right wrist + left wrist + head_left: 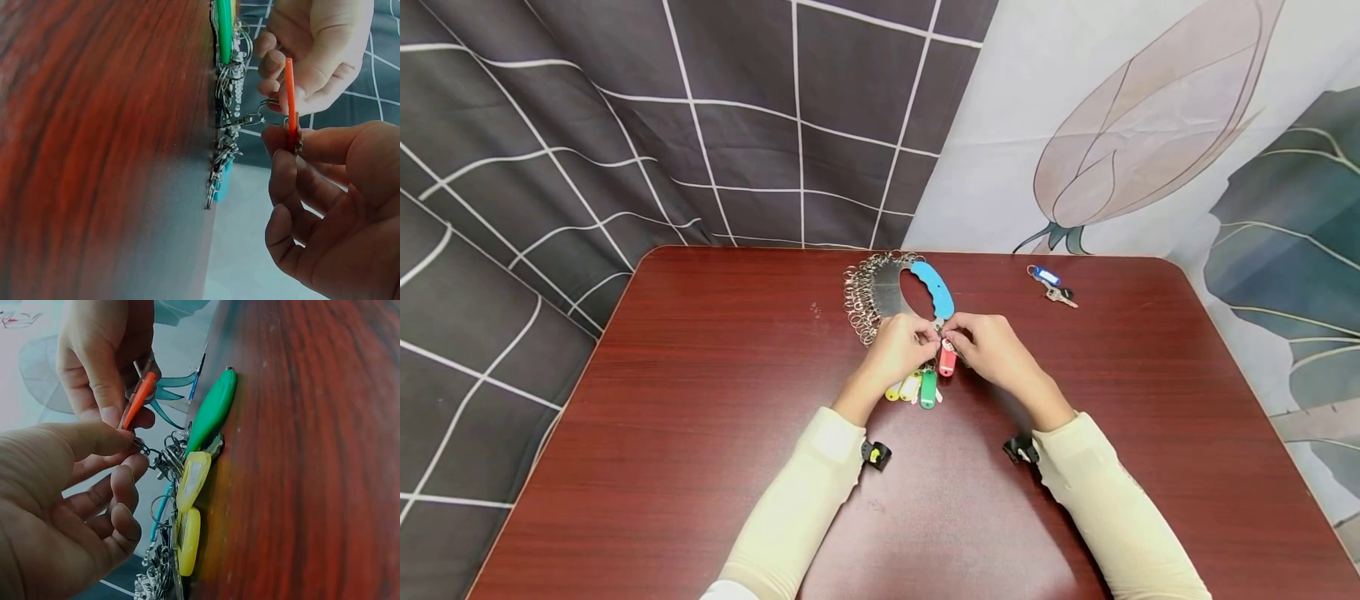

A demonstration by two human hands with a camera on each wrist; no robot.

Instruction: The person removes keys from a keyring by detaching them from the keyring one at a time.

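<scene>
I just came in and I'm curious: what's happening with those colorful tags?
A person's left hand pinches a metal ring near a blue-handled key holder, while their right hand pinches a red key tag. A green key tag and two yellow key tags rest nearby; a blue key tag lies apart, farther right.

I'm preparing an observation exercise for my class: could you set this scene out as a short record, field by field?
Left hand: pinches metal rings
Right hand: holds the red tag
Other tags nearby: one green tag, two yellow tags
Ring holder: curved metal plate, blue handle, small rings along its edge
Set apart: blue tag with keys, right of the blue handle
Surface: reddish-brown table
</scene>
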